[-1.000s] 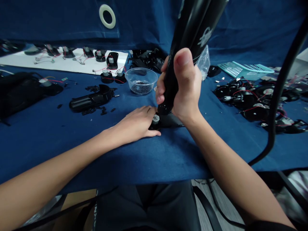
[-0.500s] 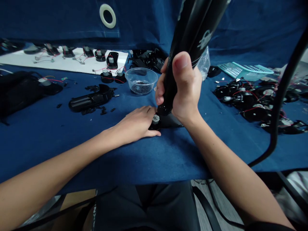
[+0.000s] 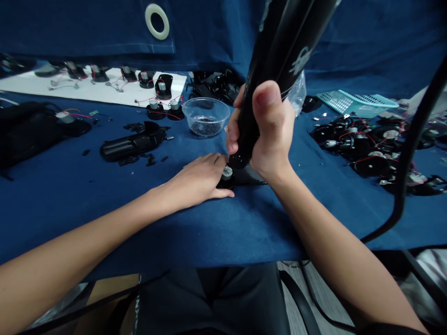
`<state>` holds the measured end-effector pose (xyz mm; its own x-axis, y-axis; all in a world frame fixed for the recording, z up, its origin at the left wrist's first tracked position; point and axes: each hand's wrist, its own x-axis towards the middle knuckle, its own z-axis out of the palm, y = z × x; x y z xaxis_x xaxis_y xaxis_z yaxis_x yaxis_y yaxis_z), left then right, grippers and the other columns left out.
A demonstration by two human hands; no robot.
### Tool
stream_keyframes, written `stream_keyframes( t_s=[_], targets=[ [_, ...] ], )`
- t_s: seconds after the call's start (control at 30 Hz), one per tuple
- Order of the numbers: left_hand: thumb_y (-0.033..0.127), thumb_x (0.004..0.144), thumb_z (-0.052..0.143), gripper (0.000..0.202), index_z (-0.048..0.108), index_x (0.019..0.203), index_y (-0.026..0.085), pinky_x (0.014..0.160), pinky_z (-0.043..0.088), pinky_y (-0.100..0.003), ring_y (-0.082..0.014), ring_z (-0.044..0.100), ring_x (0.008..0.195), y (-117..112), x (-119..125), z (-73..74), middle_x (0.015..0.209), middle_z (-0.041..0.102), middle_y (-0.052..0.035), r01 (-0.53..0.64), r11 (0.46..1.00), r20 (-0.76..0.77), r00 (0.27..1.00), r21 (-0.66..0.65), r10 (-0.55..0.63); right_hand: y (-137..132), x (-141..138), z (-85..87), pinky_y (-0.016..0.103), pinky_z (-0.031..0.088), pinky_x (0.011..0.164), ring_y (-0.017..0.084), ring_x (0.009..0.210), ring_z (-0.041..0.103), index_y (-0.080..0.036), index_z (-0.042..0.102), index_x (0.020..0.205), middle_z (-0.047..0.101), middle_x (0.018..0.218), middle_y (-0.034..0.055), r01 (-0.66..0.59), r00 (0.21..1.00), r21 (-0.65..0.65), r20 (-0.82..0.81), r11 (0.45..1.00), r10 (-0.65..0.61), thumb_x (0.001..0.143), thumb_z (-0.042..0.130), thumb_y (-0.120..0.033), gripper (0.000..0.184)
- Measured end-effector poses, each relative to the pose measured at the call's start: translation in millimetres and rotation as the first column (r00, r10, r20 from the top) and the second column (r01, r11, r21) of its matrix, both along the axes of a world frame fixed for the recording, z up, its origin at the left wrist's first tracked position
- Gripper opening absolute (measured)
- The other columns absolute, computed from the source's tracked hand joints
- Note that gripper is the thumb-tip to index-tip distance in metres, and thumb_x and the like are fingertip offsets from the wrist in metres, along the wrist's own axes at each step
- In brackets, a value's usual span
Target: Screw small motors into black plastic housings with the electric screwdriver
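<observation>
My right hand (image 3: 272, 125) is wrapped around a thick black electric screwdriver (image 3: 279, 56), its thumb lying along the body. The tool leans up to the right, and its lower end is down at a black plastic housing (image 3: 247, 176) on the table. My left hand (image 3: 206, 174) grips the left end of this housing, fingers over the far side and thumb along the near edge. A round silver motor (image 3: 226, 173) shows between that thumb and the fingers. The tool's tip and most of the housing's left end are hidden.
Behind my hands stands a clear bowl (image 3: 206, 116) with small dark bits. A black housing (image 3: 131, 143) lies at left. Motor assemblies stand on a white board (image 3: 104, 93); wired parts (image 3: 370, 149) pile up at right near a teal basket (image 3: 359, 102). A black cable (image 3: 401, 186) hangs at right.
The upper part of the screwdriver and my right thumb have shifted very slightly right and down. My left hand and the housing stay in place.
</observation>
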<state>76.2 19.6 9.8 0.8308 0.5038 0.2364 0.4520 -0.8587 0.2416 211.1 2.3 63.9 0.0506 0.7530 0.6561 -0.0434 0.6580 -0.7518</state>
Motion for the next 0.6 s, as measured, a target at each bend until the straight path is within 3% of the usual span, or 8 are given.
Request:
stream_keyframes(
  t_s=[0.3,0.6],
  targets=[
    [0.051,0.078,0.074,0.071,0.044,0.127,0.009,0.099,0.044,-0.043,-0.0344,0.056,0.117,-0.8,0.3,0.6,0.125,0.057,-0.0197,-0.005,1.0,-0.004,1.0,0.012,0.005,-1.4,-1.7,2.3,0.028,0.032,0.036,0.012,0.036,0.045,-0.021,0.049,0.078,0.049,0.047,-0.0057,-0.042,0.996,0.014,-0.072,0.999,0.043,0.078,0.065,-0.064,0.045],
    [0.052,0.079,0.073,0.071,0.043,0.129,0.01,0.099,0.044,-0.043,-0.0339,0.055,0.117,-1.0,-0.4,0.5,0.127,0.056,-0.0184,-0.013,1.0,0.004,1.0,-0.005,0.013,-1.5,-1.4,2.5,0.027,0.033,0.036,0.011,0.036,0.045,-0.022,0.051,0.08,0.049,0.047,-0.0067,-0.03,0.998,0.011,-0.057,1.0,0.03,0.078,0.064,-0.065,0.045]
  ],
)
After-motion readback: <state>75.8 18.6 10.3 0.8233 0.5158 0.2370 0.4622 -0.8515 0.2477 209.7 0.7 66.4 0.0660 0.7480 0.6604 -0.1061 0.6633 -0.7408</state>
